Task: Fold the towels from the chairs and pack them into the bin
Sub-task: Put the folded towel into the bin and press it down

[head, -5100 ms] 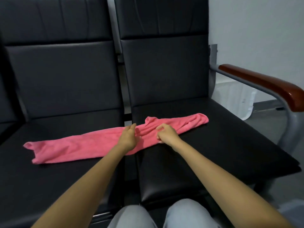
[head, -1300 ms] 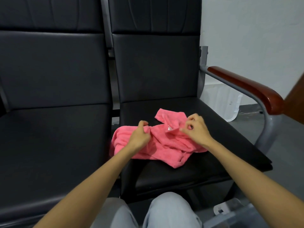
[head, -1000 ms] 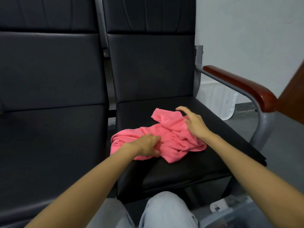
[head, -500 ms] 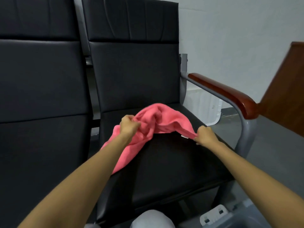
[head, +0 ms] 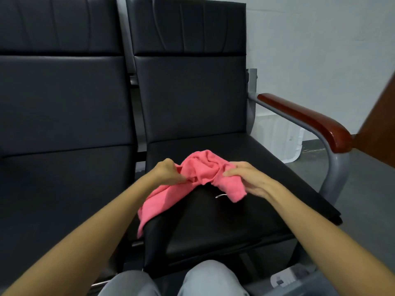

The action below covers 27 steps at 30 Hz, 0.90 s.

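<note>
A pink towel is bunched up above the seat of the right black chair, with one end trailing down over the seat's left front corner. My left hand grips the towel's left side in a fist. My right hand holds the right side, thumb on top and a short end hanging from under the fingers. A grey bin's rim shows at the bottom right, mostly cut off by the frame.
A second black chair stands on the left, its seat bare. The right chair has a grey metal arm with a brown wooden armrest. A white container sits on the floor behind it. A brown wooden panel is at the right edge.
Both hands gathered the towel from a long strip across two seats into a bundle on the right chair. In the last half second my right hand came back in towards my left.
</note>
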Available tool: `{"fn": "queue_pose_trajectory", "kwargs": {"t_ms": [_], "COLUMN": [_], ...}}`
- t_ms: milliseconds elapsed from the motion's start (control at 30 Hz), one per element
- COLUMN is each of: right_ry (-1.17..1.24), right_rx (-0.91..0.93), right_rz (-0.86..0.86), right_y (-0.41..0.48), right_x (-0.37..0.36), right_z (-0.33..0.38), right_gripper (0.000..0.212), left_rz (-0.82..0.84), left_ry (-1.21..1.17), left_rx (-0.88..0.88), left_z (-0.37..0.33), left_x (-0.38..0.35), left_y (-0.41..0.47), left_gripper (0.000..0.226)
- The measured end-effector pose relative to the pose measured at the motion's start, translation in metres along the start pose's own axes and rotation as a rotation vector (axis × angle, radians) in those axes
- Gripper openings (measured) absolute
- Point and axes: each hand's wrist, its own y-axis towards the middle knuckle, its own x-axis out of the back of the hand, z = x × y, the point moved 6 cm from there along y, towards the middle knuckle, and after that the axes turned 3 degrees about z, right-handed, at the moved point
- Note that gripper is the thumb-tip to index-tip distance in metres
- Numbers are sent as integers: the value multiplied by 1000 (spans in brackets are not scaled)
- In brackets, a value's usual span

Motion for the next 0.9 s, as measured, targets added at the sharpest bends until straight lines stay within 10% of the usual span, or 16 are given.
{"fn": "queue_pose_trajectory", "kwargs": {"t_ms": [100,267,533,900], "right_ry": [19,-88,-1161,-567], "right_rx": [120,48,460,322], "right_rz": [42,129,-279,141], "right_y": [5,7,3,4], "right_x": [-18,-47,-56,-84], "right_z": [9,18,70,67], "right_gripper": [41,26,12,25], "left_rz": [17,-340,-503,-261], "left_ry": [162,117,25,-327], "left_rx": [-50,-176,-421,-464], "left_z": [17,20,-27,-58], "left_x": [7,39,70,69], "left_y": [-6,-19,-42,-43], "left_gripper": [24,25,53,45]}}
